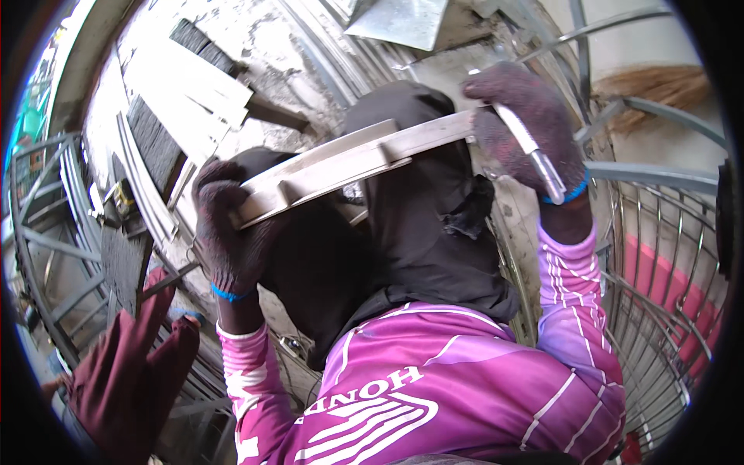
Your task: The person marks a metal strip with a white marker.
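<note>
Dark-gloved left hand point(231, 225), nine o'clock, right hand point(535, 116), two, grasp long pale metal-looking bar point(333, 172), likely steadying it; right also clasps slim white plastic-looking pen point(518, 130).

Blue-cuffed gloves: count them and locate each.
2: one on the left hand, gripping the pale bar; one on the right hand, which holds a white pen.

Likely a metalworking workshop, long metal bars point(316, 53), angular metal frame point(62, 246), sheet piece point(401, 22), barred grille point(659, 209)
</note>
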Available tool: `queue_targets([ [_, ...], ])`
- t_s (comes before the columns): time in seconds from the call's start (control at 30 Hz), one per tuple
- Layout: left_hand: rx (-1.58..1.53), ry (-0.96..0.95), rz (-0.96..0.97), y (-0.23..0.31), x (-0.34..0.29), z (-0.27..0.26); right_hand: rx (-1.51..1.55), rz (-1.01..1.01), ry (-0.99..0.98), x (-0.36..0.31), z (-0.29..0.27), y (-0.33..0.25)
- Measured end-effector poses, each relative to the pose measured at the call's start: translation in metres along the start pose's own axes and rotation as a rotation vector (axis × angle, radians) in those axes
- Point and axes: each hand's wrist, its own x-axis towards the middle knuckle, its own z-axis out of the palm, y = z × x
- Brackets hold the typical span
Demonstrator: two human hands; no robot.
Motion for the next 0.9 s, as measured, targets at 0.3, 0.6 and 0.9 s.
queue_targets([
  [0.3,-0.04,0.081,0.064,-0.013,0.001,0.006,0.749,0.276,0.086,0.032,0.008,-0.077],
  [0.6,-0.051,0.11,0.052,0.0,-0.006,-0.002,0.874,-0.123,-0.281,0.097,0.099,-0.131],
  [0.9,-0.087,0.164,0.043,0.011,-0.008,0.005,0.67,-0.402,-0.281,0.084,0.117,-0.118],
])
